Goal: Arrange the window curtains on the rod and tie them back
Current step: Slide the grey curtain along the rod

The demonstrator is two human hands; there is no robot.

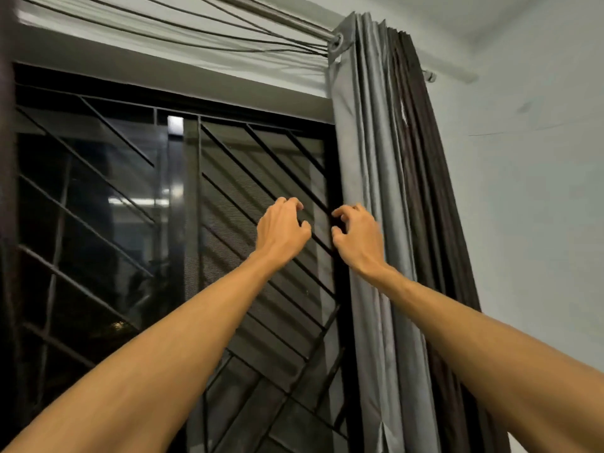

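A grey curtain hangs bunched in folds at the right end of a metal rod, with a dark brown curtain gathered right behind it. My right hand is at the grey curtain's left edge, its back over the folds. Its half-curled fingers reach past the edge and nothing shows between them. My left hand hovers just left of it in front of the window, fingers half curled, holding nothing. No tie-back is in view.
The window has dark glass behind a black diagonal grille. Several thin cables run along the wall under the rod. A pale wall is to the right. A dark blurred strip edges the far left.
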